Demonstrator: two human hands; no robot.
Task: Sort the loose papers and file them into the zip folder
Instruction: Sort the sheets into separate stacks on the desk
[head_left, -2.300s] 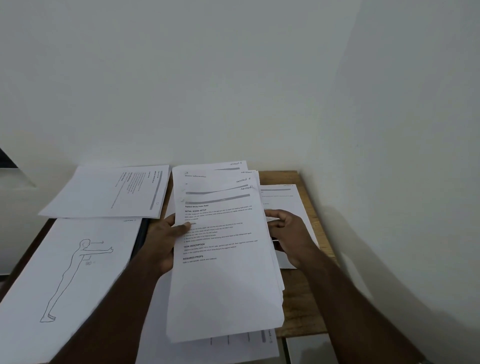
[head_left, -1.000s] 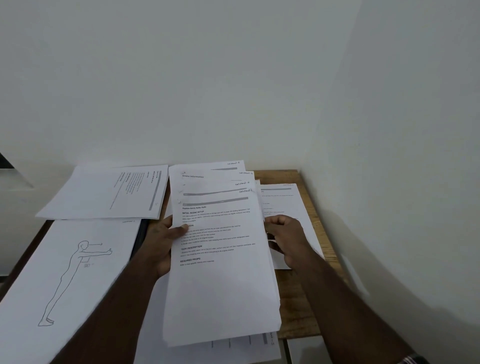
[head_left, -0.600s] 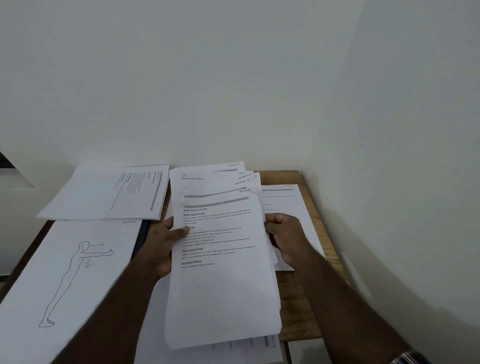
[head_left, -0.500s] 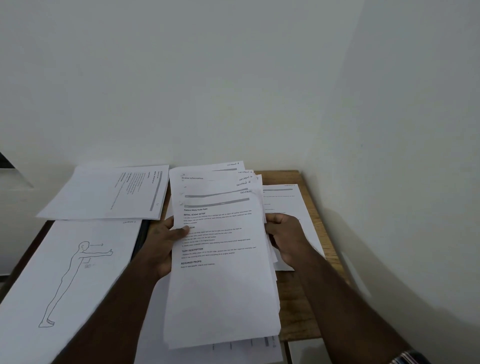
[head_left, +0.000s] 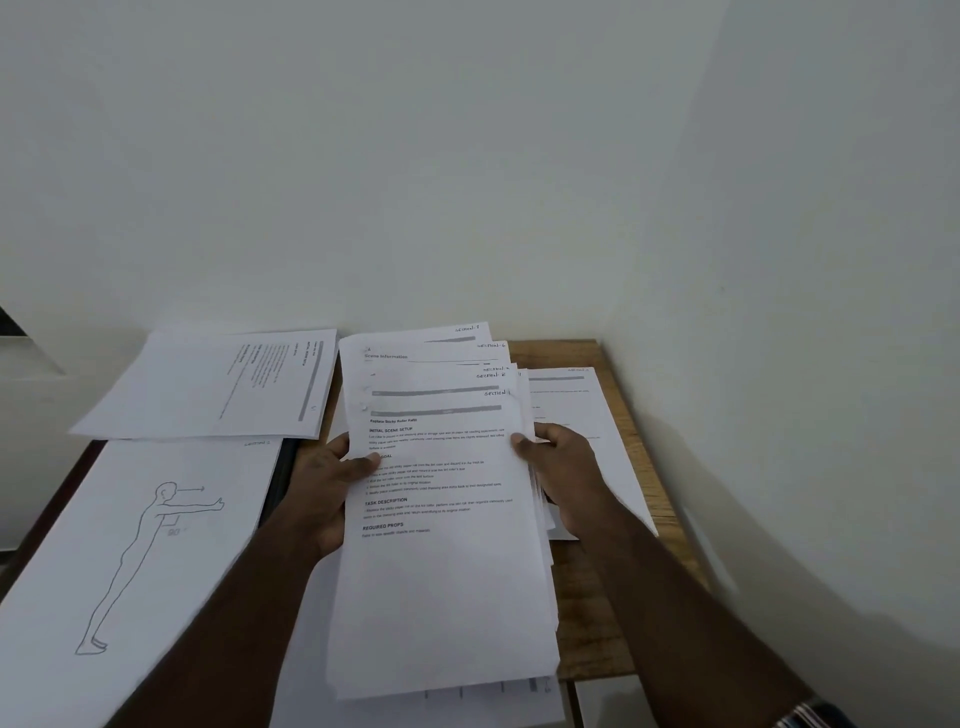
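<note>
Between left hand (head_left: 324, 486) & right hand (head_left: 563, 475): paper stack (head_left: 441, 545) (both gripping edges).

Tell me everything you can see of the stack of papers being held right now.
The stack of papers is white printed sheets, fanned so several top edges show, each with a handwritten section label at its upper right corner. The front sheet carries a grey bar and headings such as Initial Scene Setup and Task Description. It is held tilted above the wooden table. The left hand grips its left edge, thumb on the front; the right hand grips the right edge.
</note>
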